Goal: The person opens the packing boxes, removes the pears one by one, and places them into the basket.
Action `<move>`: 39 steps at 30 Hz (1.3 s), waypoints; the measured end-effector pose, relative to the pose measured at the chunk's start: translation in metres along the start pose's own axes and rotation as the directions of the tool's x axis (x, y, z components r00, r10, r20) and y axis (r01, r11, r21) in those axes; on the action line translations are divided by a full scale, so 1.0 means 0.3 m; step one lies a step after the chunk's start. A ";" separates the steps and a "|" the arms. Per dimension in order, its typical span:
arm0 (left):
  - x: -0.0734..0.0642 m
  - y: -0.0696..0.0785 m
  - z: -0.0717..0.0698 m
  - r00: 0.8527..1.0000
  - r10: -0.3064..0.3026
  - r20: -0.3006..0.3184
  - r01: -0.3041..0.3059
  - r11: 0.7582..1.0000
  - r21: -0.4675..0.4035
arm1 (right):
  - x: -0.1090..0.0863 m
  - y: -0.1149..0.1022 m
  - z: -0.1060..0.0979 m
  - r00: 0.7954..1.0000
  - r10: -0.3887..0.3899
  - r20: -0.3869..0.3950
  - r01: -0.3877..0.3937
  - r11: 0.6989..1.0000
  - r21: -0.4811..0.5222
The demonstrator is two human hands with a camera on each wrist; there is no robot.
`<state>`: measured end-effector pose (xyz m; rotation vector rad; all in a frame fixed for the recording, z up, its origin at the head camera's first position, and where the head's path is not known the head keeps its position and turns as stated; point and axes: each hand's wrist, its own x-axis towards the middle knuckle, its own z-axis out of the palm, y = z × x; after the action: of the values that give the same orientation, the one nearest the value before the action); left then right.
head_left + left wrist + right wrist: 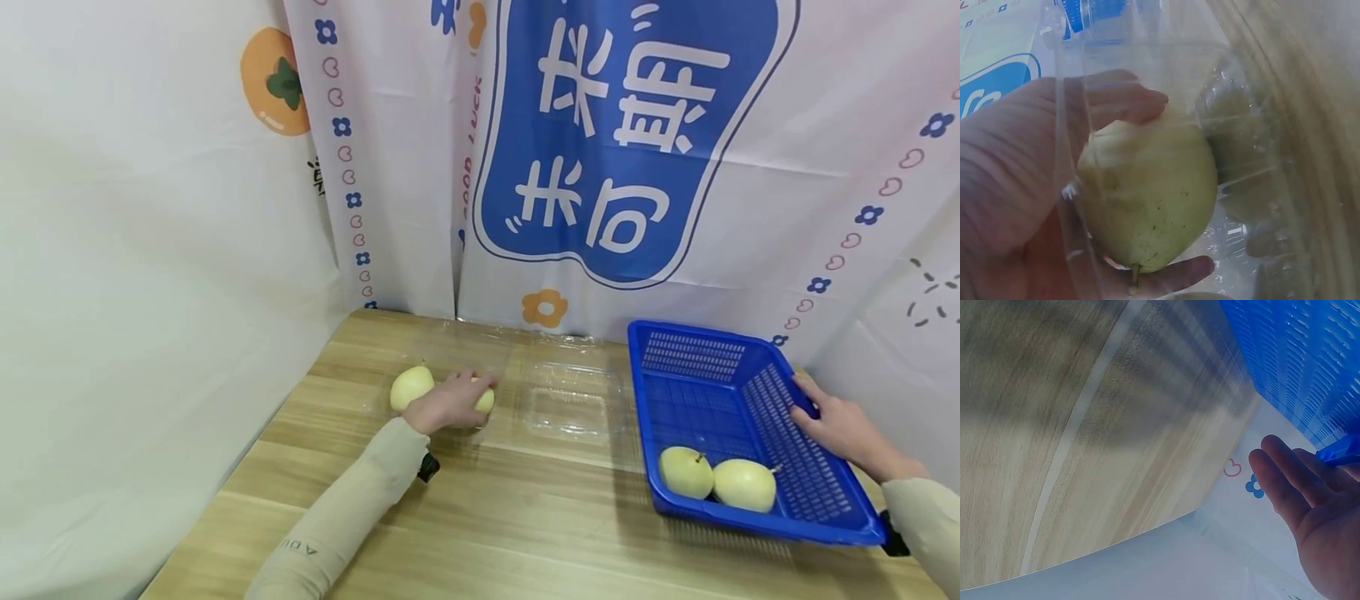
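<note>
My left hand (450, 402) reaches down over a pale yellow pear (485, 401) in a clear plastic container (501, 421). In the left wrist view, the thumb and fingers hold that pear (1147, 194) from opposite sides, seen through the container's clear wall. Just left of the hand sits a second pear (412, 387). On the right, my right hand (847, 429) grips the rim of a blue plastic basket (686, 396), thumb over the edge. Some of its fingers (1275, 481) extend along the outside. Two more pears (686, 472) lie at the basket's near end.
Another clear plastic container (566, 408) stands between the pears and the basket. A wooden tabletop (525, 517) lies beneath everything. Behind it hangs a printed curtain (405, 167), and a pale sheet (150, 250) drops along the left side.
</note>
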<state>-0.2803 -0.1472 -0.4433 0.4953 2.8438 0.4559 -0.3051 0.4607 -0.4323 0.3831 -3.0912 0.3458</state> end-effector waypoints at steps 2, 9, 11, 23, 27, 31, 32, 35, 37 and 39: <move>0.004 0.002 -0.004 1.000 0.003 0.012 -0.003 1.000 0.012 | -0.004 -0.001 -0.003 1.000 0.001 0.014 -0.001 1.000 -0.003; 0.009 0.001 -0.011 1.000 0.014 -0.002 -0.014 0.997 0.078 | -0.009 -0.016 -0.014 0.999 0.012 0.035 -0.012 1.000 -0.003; 0.010 0.001 -0.009 1.000 0.015 0.001 -0.015 0.997 0.077 | -0.011 -0.018 -0.012 1.000 0.013 0.023 -0.013 1.000 -0.001; 0.006 -0.011 -0.038 0.997 0.056 0.059 -0.059 0.997 0.051 | -0.007 -0.016 -0.010 1.000 0.014 0.026 -0.014 1.000 -0.006; 0.002 0.001 -0.069 0.997 0.054 0.056 -0.054 0.998 0.014 | -0.004 -0.011 -0.009 1.000 0.016 0.021 -0.016 1.000 -0.003; 0.005 0.021 -0.101 0.996 0.081 0.036 -0.082 0.996 0.027 | 0.000 -0.009 -0.010 1.000 0.008 0.014 -0.008 1.000 -0.004; 0.009 0.026 -0.108 0.995 0.094 0.030 -0.095 0.995 0.033 | 0.000 -0.008 -0.010 1.000 0.006 0.012 -0.006 1.000 -0.005; 0.025 0.039 -0.124 0.992 0.124 0.016 -0.125 0.991 0.056 | 0.000 -0.009 -0.011 1.000 0.004 0.017 -0.004 1.000 -0.006; 0.036 0.049 -0.134 0.991 0.137 0.011 -0.137 0.989 0.053 | -0.001 -0.010 -0.011 1.000 0.008 0.024 -0.008 1.000 -0.011; 0.045 0.058 -0.143 0.990 0.141 0.005 -0.141 0.988 0.061 | 0.000 -0.010 -0.010 0.999 0.011 0.030 -0.010 1.000 -0.012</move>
<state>-0.2990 -0.1381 -0.3997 0.7120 2.8408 0.3931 -0.3045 0.4586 -0.4289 0.3755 -3.1247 0.3252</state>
